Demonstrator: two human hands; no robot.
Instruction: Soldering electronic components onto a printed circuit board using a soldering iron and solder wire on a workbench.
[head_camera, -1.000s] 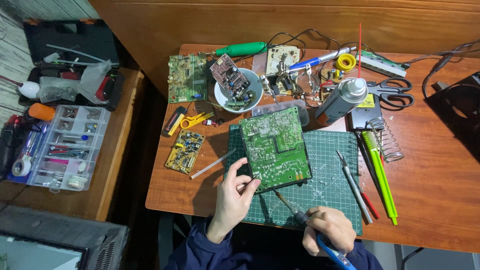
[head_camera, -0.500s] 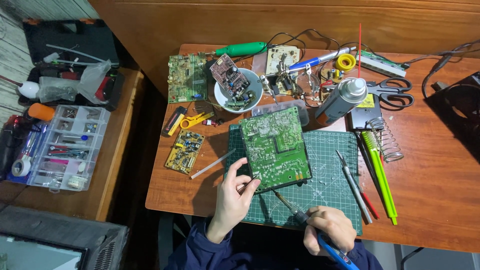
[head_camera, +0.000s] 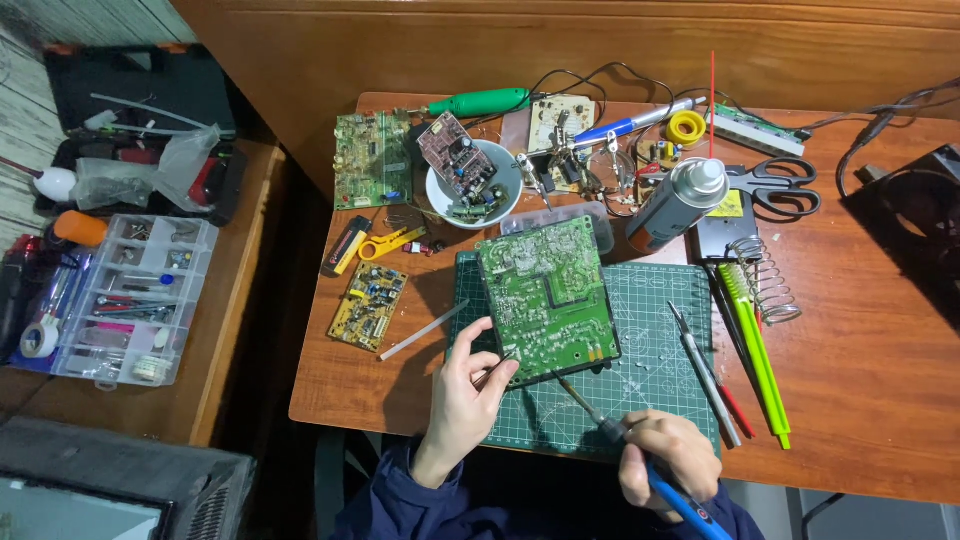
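A large green circuit board (head_camera: 545, 295) lies solder side up on a green cutting mat (head_camera: 650, 390). My left hand (head_camera: 468, 385) pinches a thin strand of solder wire at the board's near left corner. A blue-handled soldering iron (head_camera: 640, 462) is gripped by my right hand (head_camera: 668, 458); its tip reaches the board's near edge.
A white bowl (head_camera: 440, 195) holds small boards. Other circuit boards (head_camera: 370, 305), a spray can (head_camera: 675, 205), scissors (head_camera: 775, 185), a spring iron stand (head_camera: 765, 280), tweezers and green tools (head_camera: 755, 350) crowd the table. A clear parts organizer (head_camera: 130, 300) sits on the left bench.
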